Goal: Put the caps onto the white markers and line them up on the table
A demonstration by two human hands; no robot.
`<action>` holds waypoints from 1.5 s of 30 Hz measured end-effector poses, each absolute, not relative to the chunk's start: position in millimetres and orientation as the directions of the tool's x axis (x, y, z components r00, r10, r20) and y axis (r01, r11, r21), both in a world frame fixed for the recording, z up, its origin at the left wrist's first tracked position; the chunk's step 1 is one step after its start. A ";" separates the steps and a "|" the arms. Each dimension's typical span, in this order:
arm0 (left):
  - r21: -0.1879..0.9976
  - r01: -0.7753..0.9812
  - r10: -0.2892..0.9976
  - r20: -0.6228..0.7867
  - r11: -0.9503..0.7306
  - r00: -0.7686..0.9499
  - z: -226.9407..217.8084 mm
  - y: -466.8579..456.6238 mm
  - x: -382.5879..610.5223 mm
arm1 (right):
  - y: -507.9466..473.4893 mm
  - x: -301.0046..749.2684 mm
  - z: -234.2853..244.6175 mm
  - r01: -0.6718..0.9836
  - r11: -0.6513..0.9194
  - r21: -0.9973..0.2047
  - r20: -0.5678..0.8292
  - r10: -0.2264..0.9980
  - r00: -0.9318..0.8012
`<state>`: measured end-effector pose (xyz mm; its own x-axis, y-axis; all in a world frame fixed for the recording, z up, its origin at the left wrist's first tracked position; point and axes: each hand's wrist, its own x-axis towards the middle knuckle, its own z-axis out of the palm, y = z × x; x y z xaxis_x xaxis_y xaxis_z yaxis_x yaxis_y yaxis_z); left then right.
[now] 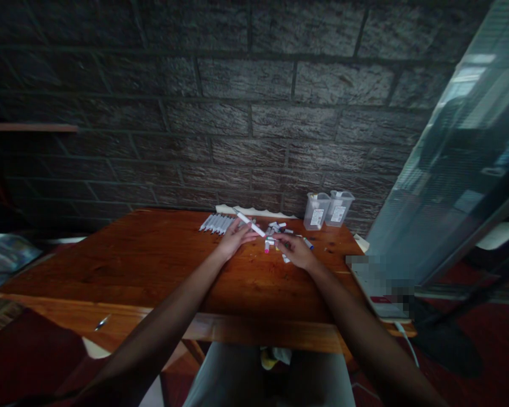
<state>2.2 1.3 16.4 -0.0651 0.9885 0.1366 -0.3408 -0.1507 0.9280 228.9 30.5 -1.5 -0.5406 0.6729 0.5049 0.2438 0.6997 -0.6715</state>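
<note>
A white marker (251, 223) with a pinkish-red end lies slanted in my left hand (232, 242), its fingers closed around the barrel. Just right of that coloured end is my right hand (296, 249), thumb and fingers drawn together over a loose pile of short marker caps (275, 228). Whatever sits between the right fingertips is too small to make out. One cap with a pink end (267, 247) rests below the pile, and a blue-ended piece (308, 243) lies beyond the right hand. Left of my hands, several white markers (216, 223) are lined up side by side.
Two clear plastic containers (316, 213) with labels stand at the back right of the wooden table (123, 254). A stone-block wall (246, 135) rises behind. At the right edge lies a partly blurred flat device (377, 288) with a white cable. A pen-like object (102, 323) is at the front left.
</note>
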 end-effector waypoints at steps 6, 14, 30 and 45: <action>0.930 0.056 0.899 0.366 -0.363 -0.242 4.7 11.0 -9.8 | 25.3 222.5 -6.3 0.351 0.893 -0.282 0.507 0.449 -0.736; 0.880 0.246 0.897 0.436 -0.407 -0.076 12.8 -1.8 -1.4 | 31.3 232.9 -0.5 0.478 0.808 -0.343 0.452 0.588 -0.670; 0.856 0.263 0.894 0.407 -0.444 0.185 4.3 -6.4 8.7 | 40.5 239.1 3.2 0.212 0.599 -0.773 0.528 0.791 -0.308; 0.732 0.465 0.867 0.437 -0.498 0.241 -3.9 -2.2 4.2 | 44.1 239.8 -1.9 0.082 0.521 -0.849 0.481 0.829 -0.286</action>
